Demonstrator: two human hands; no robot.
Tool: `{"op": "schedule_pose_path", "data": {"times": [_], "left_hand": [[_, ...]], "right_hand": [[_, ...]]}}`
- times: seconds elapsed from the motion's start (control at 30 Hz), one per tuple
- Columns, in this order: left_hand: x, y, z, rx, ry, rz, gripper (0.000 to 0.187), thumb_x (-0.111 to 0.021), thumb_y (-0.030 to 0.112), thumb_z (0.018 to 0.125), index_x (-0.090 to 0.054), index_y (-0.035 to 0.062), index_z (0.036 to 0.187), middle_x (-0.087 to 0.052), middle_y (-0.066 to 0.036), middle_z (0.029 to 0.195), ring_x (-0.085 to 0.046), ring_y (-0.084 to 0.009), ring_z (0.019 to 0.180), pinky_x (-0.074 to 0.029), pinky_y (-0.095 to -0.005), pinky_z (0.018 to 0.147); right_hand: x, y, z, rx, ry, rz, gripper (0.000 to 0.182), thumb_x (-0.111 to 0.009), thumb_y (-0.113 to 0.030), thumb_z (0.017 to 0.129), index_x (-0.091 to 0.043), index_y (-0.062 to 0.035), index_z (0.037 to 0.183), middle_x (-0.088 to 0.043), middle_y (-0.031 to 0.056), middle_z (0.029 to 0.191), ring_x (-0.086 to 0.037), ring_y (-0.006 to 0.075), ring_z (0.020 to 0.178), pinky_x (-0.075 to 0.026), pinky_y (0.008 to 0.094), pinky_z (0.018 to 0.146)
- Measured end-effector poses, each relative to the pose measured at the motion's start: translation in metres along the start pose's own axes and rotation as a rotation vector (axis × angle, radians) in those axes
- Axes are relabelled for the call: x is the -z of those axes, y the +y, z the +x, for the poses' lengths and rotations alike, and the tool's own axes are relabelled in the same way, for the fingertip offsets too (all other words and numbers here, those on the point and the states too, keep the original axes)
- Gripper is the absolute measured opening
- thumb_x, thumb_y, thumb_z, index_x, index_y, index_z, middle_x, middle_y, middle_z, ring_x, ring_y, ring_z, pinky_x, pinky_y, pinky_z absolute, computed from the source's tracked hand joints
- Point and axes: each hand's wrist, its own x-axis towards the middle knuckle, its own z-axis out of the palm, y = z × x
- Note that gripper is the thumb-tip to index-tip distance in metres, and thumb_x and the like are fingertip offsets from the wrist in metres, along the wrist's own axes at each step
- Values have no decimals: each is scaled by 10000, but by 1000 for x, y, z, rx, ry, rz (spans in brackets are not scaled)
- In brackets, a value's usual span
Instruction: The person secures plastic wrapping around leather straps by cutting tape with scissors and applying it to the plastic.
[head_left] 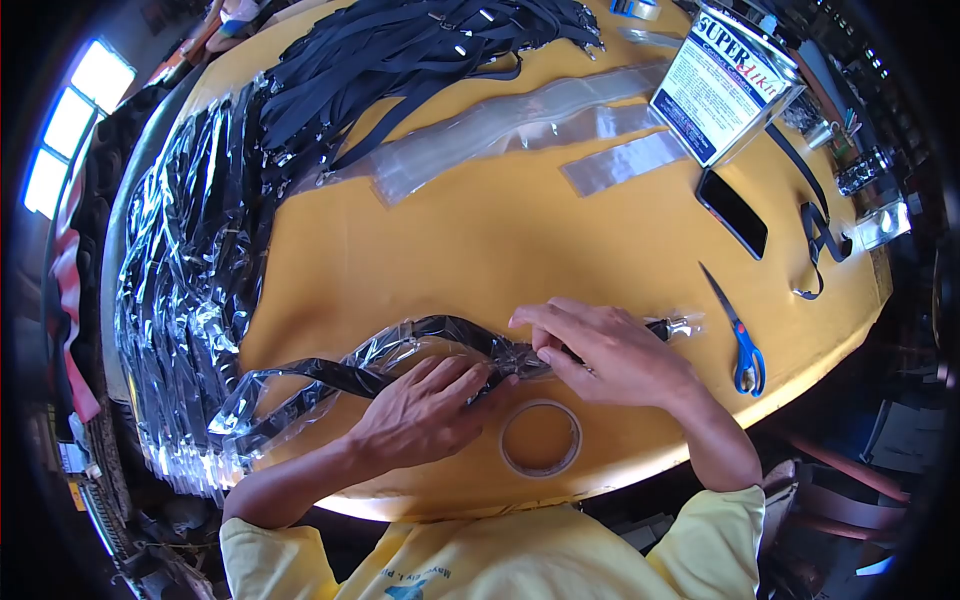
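Observation:
A black strap in a clear plastic sleeve (430,330) runs across the front of the yellow table (400,255), bunched and twisted in the middle. My left hand (425,405) is closed on its near side, fingers curled over the bag. On the right, my right hand (610,350) has thumb and fingers bent together at the bunched part; its fingertips are partly hidden. Beyond that hand the strap's metal clip end (683,326) pokes out. Just below, between my hands, lies a roll of clear tape (540,438).
Bagged straps (190,270) are piled at the left, loose black straps (390,60) at the back. Flat plastic sleeves (500,125) lie mid-table. To the right are a contact cement can (725,85), a phone (732,212), blue-handled scissors (745,350) and a loose strap (820,235).

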Motion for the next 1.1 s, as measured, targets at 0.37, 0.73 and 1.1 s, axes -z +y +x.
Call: {"op": "schedule_pose_path", "data": {"times": [0.37, 0.73, 1.1], "left_hand": [[-12, -4, -4, -32, 76, 58, 607, -733, 146, 752, -639, 165, 1350, -560, -76, 1152, -585, -246, 1128, -530, -396, 939], [-15, -8, -8, -78, 151, 81, 532, -722, 142, 779, -651, 132, 1306, -618, -56, 1115, -623, -245, 1076, -537, -403, 905], [-18, -2, -9, -36, 152, 46, 617, -688, 176, 777, -594, 94, 1382, -618, -86, 1134, -624, -257, 1078, -526, -421, 926]], "right_hand": [[0, -11, 18, 185, -136, -262, 450, -669, -60, 867, -540, -58, 1298, -645, 117, 900, -673, 319, 860, -520, 432, 746], [0, -21, 28, 228, -250, -405, 683, -777, -18, 736, -508, -19, 1363, -648, 155, 927, -681, 327, 896, -534, 432, 777], [-4, -24, 27, 211, -233, -372, 504, -692, -64, 845, -537, -40, 1324, -641, 140, 881, -670, 340, 837, -516, 437, 734]]}}
